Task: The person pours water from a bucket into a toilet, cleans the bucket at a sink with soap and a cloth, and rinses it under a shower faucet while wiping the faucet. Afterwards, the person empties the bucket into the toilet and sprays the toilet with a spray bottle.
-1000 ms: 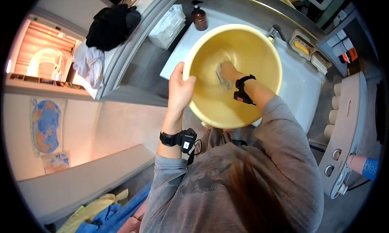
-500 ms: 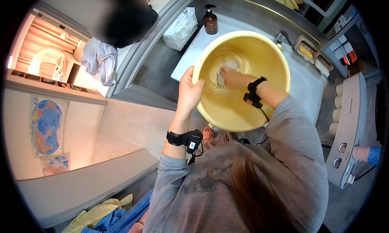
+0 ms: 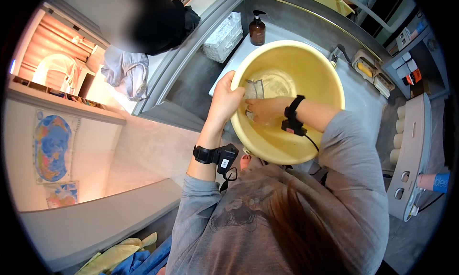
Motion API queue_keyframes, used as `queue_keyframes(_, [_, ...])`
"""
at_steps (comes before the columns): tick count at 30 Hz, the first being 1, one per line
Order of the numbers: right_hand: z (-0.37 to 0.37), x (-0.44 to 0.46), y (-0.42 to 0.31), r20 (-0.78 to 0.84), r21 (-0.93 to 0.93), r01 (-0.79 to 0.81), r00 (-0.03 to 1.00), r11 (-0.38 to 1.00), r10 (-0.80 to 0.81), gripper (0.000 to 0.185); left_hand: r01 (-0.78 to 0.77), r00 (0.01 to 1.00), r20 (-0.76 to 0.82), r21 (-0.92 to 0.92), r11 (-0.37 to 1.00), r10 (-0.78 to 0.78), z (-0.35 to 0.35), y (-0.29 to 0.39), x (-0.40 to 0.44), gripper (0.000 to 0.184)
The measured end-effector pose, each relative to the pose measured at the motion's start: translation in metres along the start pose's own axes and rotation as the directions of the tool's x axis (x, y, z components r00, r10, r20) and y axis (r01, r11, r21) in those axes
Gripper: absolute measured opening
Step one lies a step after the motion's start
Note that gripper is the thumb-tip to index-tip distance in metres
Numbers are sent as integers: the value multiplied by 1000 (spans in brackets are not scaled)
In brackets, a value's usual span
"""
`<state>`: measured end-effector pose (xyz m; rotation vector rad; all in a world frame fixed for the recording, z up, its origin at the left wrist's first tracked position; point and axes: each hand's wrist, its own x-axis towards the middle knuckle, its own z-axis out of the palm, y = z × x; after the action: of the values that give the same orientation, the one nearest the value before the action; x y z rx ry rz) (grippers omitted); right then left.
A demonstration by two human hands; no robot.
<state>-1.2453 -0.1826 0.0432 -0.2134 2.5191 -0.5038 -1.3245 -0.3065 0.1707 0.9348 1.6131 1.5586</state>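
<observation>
- We wear a grey top (image 3: pixel 215 251) with dark print (image 3: pixel 239 219).
- Our left wrist strap (image 3: pixel 205 154) is black, its boxy module (image 3: pixel 229 155) white-labelled.
- Our right wrist strap (image 3: pixel 292 107), also black, has a red-marked module (image 3: pixel 293 127) and cable (image 3: pixel 311 142).

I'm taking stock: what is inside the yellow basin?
Inside the yellow basin are the right hand and a pale cloth. The hand hides part of the cloth and the basin surface beneath.

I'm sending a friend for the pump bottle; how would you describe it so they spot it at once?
Find the white sink, partly hidden by the big yellow basin. Beyond the basin's rim, at the sink's far-left corner, stands the pump bottle, beside a pale box. Dark brown with a black pump top, it stands out from the pale box and yellow basin.
</observation>
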Motion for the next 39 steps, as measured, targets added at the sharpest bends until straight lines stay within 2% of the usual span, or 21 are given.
queue_keyframes(3, [-79,-54,-31,134,175,-259,962,950,238,50,8,999,-35,-20,1000,-8,-11,-10,6,27])
queue_keyframes(5, [-121,-77,-37,218,61,-239,951,969,221,48,11,999,-51,-33,999,-12,-13,-9,6,27])
queue_keyframes(7, [-158,-106,-52,202,27,-274,943,961,263,46,12,999,-29,-80,997,-14,-14,-6,4,27])
queue_keyframes(11, [-175,-108,-58,267,113,-399,894,910,359,41,12,998,63,-95,995,-6,-10,-1,-7,25])
queue_keyframes(12, [-161,-95,-53,253,33,-341,912,939,322,38,6,999,35,5,1000,-6,-7,7,-12,19])
queue_keyframes(14, [-129,-68,-46,197,-53,-243,948,969,249,29,8,998,64,45,999,-10,-5,12,-17,16])
queue_keyframes(15, [-106,-55,-37,99,-124,-176,977,977,189,28,16,996,91,90,996,-24,-5,14,-19,13])
queue_keyframes(17, [-70,-36,-21,26,-126,-227,972,966,232,29,4,995,94,88,996,-12,-2,18,-21,10])
queue_keyframes(19, [-17,2,20,-206,160,-186,954,969,217,27,67,983,165,85,994,-81,-5,18,-21,19])
queue_keyframes(20, [1,15,32,-268,55,-97,957,994,109,27,67,984,158,82,994,-79,-6,18,-21,19])
queue_keyframes(21, [1,12,25,-262,52,-93,960,994,104,27,75,985,150,99,992,-89,-7,19,-21,18])
queue_keyframes(23, [1,-2,-7,-353,-125,80,928,989,-120,34,89,985,138,114,990,-104,-9,16,-21,17])
queue_keyframes(24, [6,2,-14,-219,-283,79,965,956,-145,45,81,987,126,115,990,-96,-9,13,-20,17])
queue_keyframes(25, [14,0,-18,-214,-281,85,966,956,-148,45,71,990,115,116,991,-85,-10,11,-19,17])
queue_keyframes(27, [25,-4,-21,-319,-554,115,886,825,-337,42,76,992,91,118,990,-87,-10,11,-18,16])
queue_keyframes(28, [26,-2,-20,-315,-554,119,886,824,-340,42,75,994,72,120,990,-84,-11,11,-18,16])
queue_keyframes(30, [25,1,-15,-385,-614,-154,914,774,-123,29,47,996,72,165,985,-60,-13,9,-17,16])
queue_keyframes(31, [25,2,-9,-380,-613,-150,917,776,-123,29,19,997,75,210,977,-36,-14,7,-17,16])
queue_keyframes(33, [25,1,12,-443,-495,-350,889,795,116,21,-9,998,59,220,975,-5,-15,4,-16,16])
queue_keyframes(37, [26,-19,36,-570,-445,-341,821,828,32,19,-69,998,32,269,961,62,-15,6,-14,15])
queue_keyframes(39, [22,-29,35,-416,-239,-572,790,785,449,20,-50,999,7,273,961,50,-15,6,-13,15])
